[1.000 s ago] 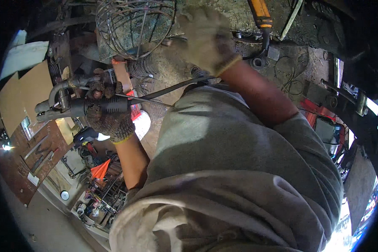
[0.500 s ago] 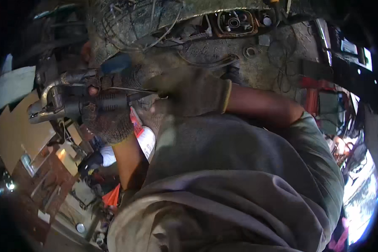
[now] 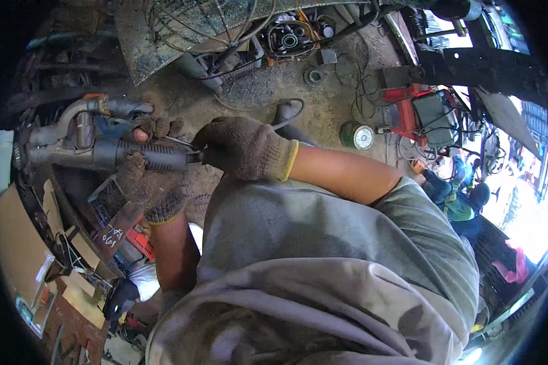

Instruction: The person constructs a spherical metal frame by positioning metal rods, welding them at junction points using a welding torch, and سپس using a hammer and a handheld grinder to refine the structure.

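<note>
A grey metal assembly (image 3: pixel 73 155) with a curved pipe (image 3: pixel 73 118) lies across the left side, ending in a dark ribbed sleeve (image 3: pixel 155 157). My left hand (image 3: pixel 155 188), in a worn knit glove, is closed around that sleeve from the near side. Fingers show beyond it, with one bare fingertip poking out of the glove. My right hand (image 3: pixel 246 149), gloved too, is closed at the sleeve's right end. From its fingers a thin metal rod (image 3: pixel 178 141) points left along the sleeve's far side. What the right fingers cover at the sleeve's end is hidden.
A round green tin (image 3: pixel 356 135) stands on the dirt floor right of my right hand. Beyond it are a red-framed machine (image 3: pixel 408 115) and loose cables. A metal ring (image 3: pixel 314 76) lies farther off. A person (image 3: pixel 463 194) is at the far right. Cardboard (image 3: pixel 18 243) lies at left.
The view has shifted, showing more floor and the green tin at right. My right hand sits closer to the sleeve's end, and less of the rod shows.
</note>
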{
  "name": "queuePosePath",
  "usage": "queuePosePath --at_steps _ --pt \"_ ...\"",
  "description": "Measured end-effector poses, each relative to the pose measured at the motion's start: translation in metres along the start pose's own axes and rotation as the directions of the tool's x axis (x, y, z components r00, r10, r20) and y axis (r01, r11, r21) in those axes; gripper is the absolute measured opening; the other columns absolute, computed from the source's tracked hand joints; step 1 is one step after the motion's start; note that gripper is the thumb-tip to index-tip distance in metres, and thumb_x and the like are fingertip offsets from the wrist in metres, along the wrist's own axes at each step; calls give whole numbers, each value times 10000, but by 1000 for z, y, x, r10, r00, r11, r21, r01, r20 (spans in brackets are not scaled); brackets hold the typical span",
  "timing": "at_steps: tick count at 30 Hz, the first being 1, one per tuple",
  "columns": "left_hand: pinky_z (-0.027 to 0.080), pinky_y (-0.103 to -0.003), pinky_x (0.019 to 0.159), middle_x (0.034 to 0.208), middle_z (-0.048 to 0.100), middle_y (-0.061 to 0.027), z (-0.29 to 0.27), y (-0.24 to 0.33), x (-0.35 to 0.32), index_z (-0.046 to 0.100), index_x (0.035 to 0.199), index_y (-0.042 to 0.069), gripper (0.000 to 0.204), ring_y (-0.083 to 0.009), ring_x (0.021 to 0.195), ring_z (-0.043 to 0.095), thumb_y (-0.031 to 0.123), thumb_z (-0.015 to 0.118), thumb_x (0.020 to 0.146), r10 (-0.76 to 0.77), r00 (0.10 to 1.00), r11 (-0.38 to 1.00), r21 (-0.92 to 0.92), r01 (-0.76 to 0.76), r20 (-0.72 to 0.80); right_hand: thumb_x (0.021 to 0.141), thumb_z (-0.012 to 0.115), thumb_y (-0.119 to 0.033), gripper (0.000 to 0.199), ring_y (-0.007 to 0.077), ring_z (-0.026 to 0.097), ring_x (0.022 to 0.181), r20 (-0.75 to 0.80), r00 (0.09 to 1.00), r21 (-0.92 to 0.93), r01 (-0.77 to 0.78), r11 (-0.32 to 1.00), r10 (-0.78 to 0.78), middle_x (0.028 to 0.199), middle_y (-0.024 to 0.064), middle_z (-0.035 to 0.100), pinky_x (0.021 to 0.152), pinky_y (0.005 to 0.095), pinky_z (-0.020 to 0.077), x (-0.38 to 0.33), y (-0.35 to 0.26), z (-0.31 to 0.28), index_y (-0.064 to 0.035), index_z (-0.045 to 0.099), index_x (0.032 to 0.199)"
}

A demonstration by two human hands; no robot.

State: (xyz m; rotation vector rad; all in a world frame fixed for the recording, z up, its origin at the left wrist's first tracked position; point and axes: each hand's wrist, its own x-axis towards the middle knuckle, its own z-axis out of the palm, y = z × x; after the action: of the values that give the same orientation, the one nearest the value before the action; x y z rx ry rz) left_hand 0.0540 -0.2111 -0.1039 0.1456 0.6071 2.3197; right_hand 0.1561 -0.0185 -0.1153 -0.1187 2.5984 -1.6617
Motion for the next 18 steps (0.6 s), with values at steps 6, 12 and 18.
queuePosePath --at_steps 6,12,18 --pt "537 -404 959 1296 580 -140 9 5 3 594 1195 30 390 -274 1179 589 123 751 850 45 996 979 204 -28 -78 955 609 -244 235 369 687 965 25 985 -39 -167 985 169 990 179 701 831 456 543 11 -25 2 -68 709 1076" --pt "533 -455 973 1179 644 -138 -8 10 3 587 1185 46 324 -296 1116 638 175 719 919 48 966 970 244 16 -254 981 582 -259 236 388 687 941 -172 973 17 -156 988 156 957 198 693 797 471 538 14 -13 12 -89 672 1118" --pt "525 -432 980 1132 633 -78 27 18 33 588 1196 91 332 -244 1058 634 207 740 925 134 941 919 394 -1 -310 975 609 -219 205 407 684 884 -319 943 -88 -125 988 91 920 212 683 763 474 540 47 26 2 -81 652 1119"
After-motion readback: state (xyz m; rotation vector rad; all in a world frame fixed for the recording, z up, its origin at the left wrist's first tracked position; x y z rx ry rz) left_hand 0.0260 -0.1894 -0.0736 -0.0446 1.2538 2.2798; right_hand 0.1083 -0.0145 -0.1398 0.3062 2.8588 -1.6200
